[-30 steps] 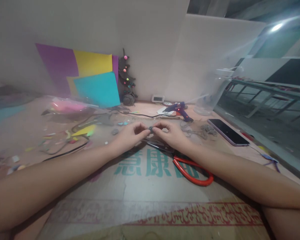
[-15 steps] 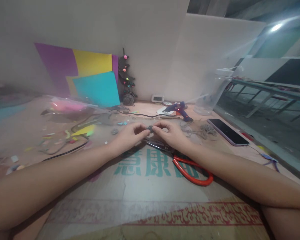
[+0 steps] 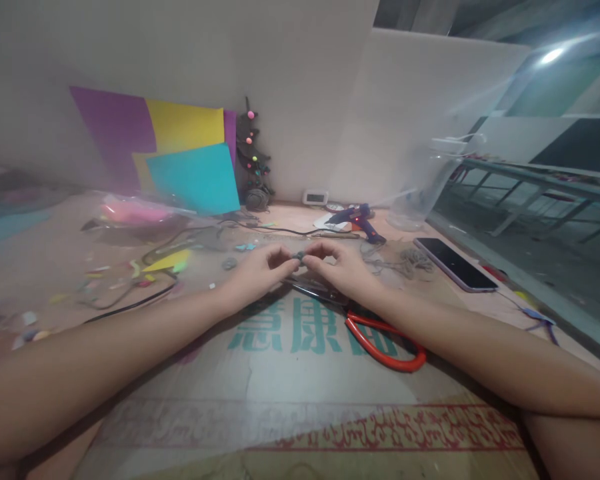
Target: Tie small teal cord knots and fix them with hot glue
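Between the fingertips of both hands sits a small dark grey piece [image 3: 299, 256], perhaps coiled cord; its exact kind is too small to make out. My left hand [image 3: 266, 270] pinches it from the left with thumb and fingers. From the right, my right hand [image 3: 341, 268] pinches it too. Under the hands lies a pair of scissors with red handles [image 3: 387, 360], its blades pointing left and partly hidden by my right hand. A loose bundle of grey cord [image 3: 415, 262] rests to the right, and a small grey coil [image 3: 229, 264] lies left of my left hand.
Printed cardboard [image 3: 300, 380] covers the table. Behind the hands lies a blue glue gun [image 3: 363, 223], with a small white clock [image 3: 315, 197] by the wall. A phone [image 3: 455, 265] is at right. A decorated small tree [image 3: 255, 167], coloured sheets [image 3: 195, 177] and paper scraps [image 3: 167, 261] are at left.
Both hands stay in nearly the same place. The fingers have shifted very slightly around the small grey piece; nothing else has visibly moved.
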`<action>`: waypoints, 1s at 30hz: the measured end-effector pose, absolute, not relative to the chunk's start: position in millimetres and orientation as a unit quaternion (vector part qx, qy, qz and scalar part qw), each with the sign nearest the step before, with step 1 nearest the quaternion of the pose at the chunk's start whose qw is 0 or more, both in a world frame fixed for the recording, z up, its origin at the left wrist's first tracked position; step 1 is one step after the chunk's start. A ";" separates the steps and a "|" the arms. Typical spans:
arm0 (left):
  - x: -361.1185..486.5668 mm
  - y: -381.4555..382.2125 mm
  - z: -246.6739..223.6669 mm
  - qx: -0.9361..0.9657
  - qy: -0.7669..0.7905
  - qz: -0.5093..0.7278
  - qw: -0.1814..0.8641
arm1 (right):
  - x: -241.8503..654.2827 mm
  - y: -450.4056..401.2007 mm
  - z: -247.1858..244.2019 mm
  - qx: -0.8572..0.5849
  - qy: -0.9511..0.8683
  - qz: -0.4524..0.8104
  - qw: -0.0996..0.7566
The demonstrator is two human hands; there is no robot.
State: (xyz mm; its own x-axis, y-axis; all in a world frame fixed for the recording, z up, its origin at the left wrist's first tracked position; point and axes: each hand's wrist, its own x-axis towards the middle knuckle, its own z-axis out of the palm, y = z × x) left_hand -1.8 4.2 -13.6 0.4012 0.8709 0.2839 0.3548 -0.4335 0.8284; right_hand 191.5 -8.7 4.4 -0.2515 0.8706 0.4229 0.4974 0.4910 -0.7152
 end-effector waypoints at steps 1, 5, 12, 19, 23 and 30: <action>-2.2 4.7 -14.3 0.763 0.404 0.369 0.343 | 191.6 -8.5 4.2 -0.450 -0.761 0.221 0.412; -2.5 6.2 -16.0 0.771 0.405 0.365 0.328 | 191.7 -7.6 2.8 -0.454 -0.763 0.215 0.406; -2.3 7.2 -16.5 0.779 0.400 0.363 0.320 | 191.1 -7.8 1.9 -0.457 -0.767 0.214 0.396; -1.8 4.2 -13.4 0.763 0.416 0.365 0.336 | 191.5 -9.7 3.5 -0.460 -0.756 0.241 0.399; -0.1 1.5 -7.3 0.740 0.416 0.390 0.357 | 192.5 -9.2 4.1 -0.448 -0.745 0.271 0.414; 0.4 2.1 -7.7 0.728 0.401 0.405 0.380 | 192.1 -6.9 2.2 -0.455 -0.752 0.251 0.406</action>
